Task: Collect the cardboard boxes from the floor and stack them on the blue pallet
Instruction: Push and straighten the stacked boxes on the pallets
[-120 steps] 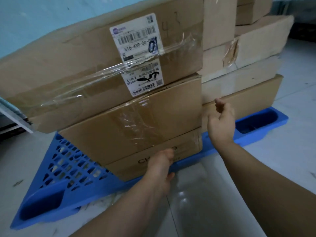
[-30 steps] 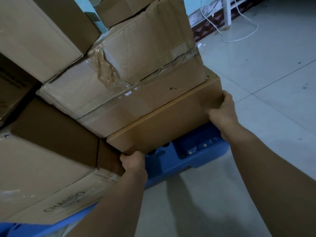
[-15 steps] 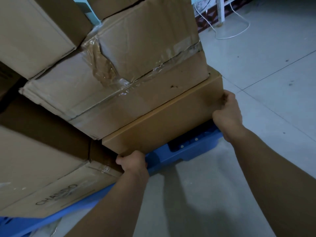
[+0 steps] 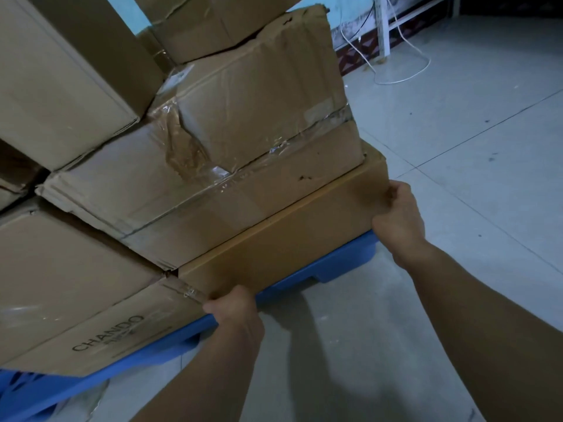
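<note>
A flat brown cardboard box (image 4: 292, 239) lies at the bottom right of the stack on the blue pallet (image 4: 344, 260). My left hand (image 4: 236, 312) grips its lower left corner. My right hand (image 4: 399, 217) holds its right end, fingers curled around the edge. A large crumpled, taped box (image 4: 243, 141) rests on top of it. To the left sits a box printed CHANDO (image 4: 76, 306), with more boxes piled above.
Grey tiled floor (image 4: 472, 153) spreads to the right and below the pallet. A white cable (image 4: 405, 71) and a white furniture leg (image 4: 384, 25) are by the far turquoise wall. The pallet's left corner (image 4: 18, 391) shows at the bottom left.
Four seconds ago my hands were free near the left stack. Since then both took hold of the flat bottom box; over the last second it slid further over the pallet's right end.
</note>
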`<action>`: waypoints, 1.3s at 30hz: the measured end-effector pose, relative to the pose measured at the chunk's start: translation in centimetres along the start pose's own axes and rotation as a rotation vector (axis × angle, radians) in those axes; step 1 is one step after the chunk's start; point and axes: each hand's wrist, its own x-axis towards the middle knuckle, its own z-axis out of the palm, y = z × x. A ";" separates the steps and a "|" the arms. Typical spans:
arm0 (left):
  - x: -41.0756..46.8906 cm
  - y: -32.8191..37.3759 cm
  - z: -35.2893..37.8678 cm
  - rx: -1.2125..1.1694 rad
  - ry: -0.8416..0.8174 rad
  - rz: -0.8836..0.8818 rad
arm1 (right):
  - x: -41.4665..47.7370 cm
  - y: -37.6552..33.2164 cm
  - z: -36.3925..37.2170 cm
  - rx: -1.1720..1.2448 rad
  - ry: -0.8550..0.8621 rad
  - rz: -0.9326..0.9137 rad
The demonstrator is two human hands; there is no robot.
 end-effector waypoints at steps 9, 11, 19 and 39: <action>-1.9 1.3 -0.6 -0.035 -0.057 -0.034 | -1.0 -0.2 1.0 -0.023 -0.018 0.011; -1.8 1.7 -0.8 -0.037 -0.093 -0.052 | -0.8 -1.0 1.4 -0.016 -0.021 0.036; -4.4 3.7 -1.9 0.042 -0.141 -0.030 | -1.6 -5.9 0.9 0.051 0.089 -0.127; -5.1 9.9 -7.2 0.050 0.021 0.497 | -1.7 -9.0 1.2 0.037 0.007 -0.150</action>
